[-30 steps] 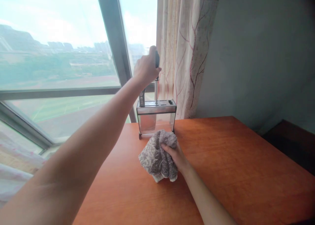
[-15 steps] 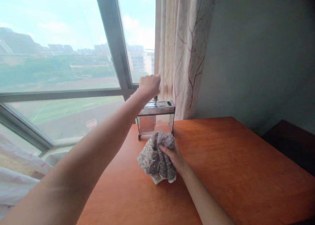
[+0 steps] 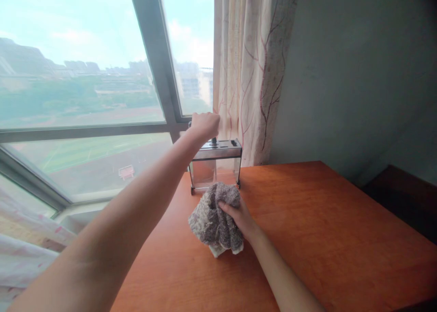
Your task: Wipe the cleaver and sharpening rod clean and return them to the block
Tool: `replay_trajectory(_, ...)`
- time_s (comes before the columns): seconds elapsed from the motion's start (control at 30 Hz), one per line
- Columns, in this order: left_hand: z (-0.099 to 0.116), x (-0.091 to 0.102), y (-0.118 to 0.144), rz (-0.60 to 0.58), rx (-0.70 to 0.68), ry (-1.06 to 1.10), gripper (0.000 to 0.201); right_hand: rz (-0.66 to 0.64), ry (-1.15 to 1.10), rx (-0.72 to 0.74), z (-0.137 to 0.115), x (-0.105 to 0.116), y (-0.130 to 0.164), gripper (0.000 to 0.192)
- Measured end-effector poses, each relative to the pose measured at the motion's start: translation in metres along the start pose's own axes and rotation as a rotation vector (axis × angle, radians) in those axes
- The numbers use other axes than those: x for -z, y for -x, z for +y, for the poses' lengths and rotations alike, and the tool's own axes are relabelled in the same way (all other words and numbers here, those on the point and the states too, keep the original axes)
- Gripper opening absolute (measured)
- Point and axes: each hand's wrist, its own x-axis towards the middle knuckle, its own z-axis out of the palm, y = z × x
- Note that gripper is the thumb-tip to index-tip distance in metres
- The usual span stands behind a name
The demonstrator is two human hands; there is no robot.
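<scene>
A clear knife holder with a metal top (image 3: 223, 150) stands at the far edge of the orange wooden table (image 3: 327, 230), by the window. My left hand (image 3: 204, 125) is closed around a dark knife handle (image 3: 214, 141) that sits low in a slot of the holder's top; most of the handle is hidden by my fingers. My right hand (image 3: 239, 216) grips a crumpled grey cloth (image 3: 213, 221) resting on the table just in front of the holder.
A large window with a grey frame (image 3: 153, 66) fills the left. A patterned curtain (image 3: 252, 66) hangs behind the holder. A grey wall (image 3: 358, 75) rises at the right, with a dark piece of furniture (image 3: 403, 198) beyond the table's right edge.
My left hand has come down with the knife, which has slid from raised above the holder into its slot. My right hand and the cloth have stayed put.
</scene>
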Motion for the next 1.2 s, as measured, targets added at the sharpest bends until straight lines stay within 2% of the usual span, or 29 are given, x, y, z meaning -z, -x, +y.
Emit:
replay_trajectory(0.03, 0.000, 0.001, 0.005, 0.057, -0.005, 0.028, 0.024, 0.006, -0.005, -0.006, -0.001, 0.000, 0.000, 0.032)
replay_trajectory(0.1, 0.003, 0.004, 0.021, 0.243, -0.027, 0.126, 0.030, 0.003, -0.038, -0.037, -0.002, -0.001, 0.000, 0.032)
replay_trajectory(0.2, 0.013, -0.001, 0.062, 0.508, -0.041, 0.407, 0.031, -0.025, -0.144, -0.127, -0.005, -0.001, -0.001, 0.030)
replay_trajectory(0.3, 0.025, -0.031, 0.112, 0.578, 0.089, 0.737, 0.024, -0.043, -0.276, -0.234, -0.007, 0.004, -0.002, 0.035)
replay_trajectory(0.33, 0.029, -0.045, 0.128, 0.541, 0.131, 0.844, 0.023, -0.064, -0.312, -0.278, -0.008, 0.007, -0.002, 0.037)
replay_trajectory(0.4, 0.033, -0.077, 0.157, 0.385, 0.224, 1.057, 0.033, -0.126, -0.360, -0.367, -0.007, 0.012, -0.002, 0.041)
replay_trajectory(0.43, 0.034, -0.091, 0.169, 0.278, 0.287, 1.166, 0.042, -0.153, -0.369, -0.402, -0.006, 0.015, -0.002, 0.043)
replay_trajectory(0.5, 0.034, -0.114, 0.192, 0.040, 0.505, 1.417, 0.058, -0.170, -0.368, -0.429, -0.002, 0.020, -0.002, 0.049)
replay_trajectory(0.53, 0.034, -0.122, 0.201, -0.090, 0.594, 1.586, 0.060, -0.155, -0.361, -0.419, 0.001, 0.022, -0.002, 0.051)
replay_trajectory(0.6, 0.036, -0.130, 0.218, -0.311, 0.677, 1.929, 0.054, -0.074, -0.338, -0.358, 0.007, 0.024, -0.002, 0.049)
replay_trajectory(0.67, 0.040, -0.133, 0.232, -0.497, 0.758, 2.137, 0.047, 0.037, -0.306, -0.278, 0.013, 0.026, -0.004, 0.044)
replay_trajectory(0.73, 0.043, -0.135, 0.240, -0.568, 0.819, 2.195, 0.043, 0.109, -0.280, -0.236, 0.017, 0.027, -0.006, 0.040)
replay_trajectory(0.77, 0.044, -0.136, 0.242, -0.550, 0.837, 2.190, 0.041, 0.105, -0.276, -0.247, 0.019, 0.027, -0.007, 0.039)
replay_trajectory(0.9, 0.040, -0.140, 0.243, -0.376, 0.894, 2.132, 0.040, -0.037, -0.286, -0.401, 0.020, 0.024, -0.010, 0.045)
replay_trajectory(0.97, 0.036, -0.140, 0.242, -0.321, 0.917, 2.108, 0.043, -0.052, -0.260, -0.384, 0.021, 0.023, -0.010, 0.046)
replay_trajectory(1.03, 0.031, -0.139, 0.242, -0.281, 0.888, 2.079, 0.046, -0.015, -0.175, -0.305, 0.022, 0.023, -0.010, 0.045)
replay_trajectory(1.1, 0.026, -0.141, 0.242, -0.261, 0.808, 2.005, 0.047, 0.023, -0.048, -0.247, 0.025, 0.028, -0.010, 0.054)
replay_trajectory(1.2, 0.017, -0.150, 0.244, -0.230, 0.683, 1.721, 0.050, 0.029, 0.165, -0.191, 0.028, 0.040, -0.012, 0.060)
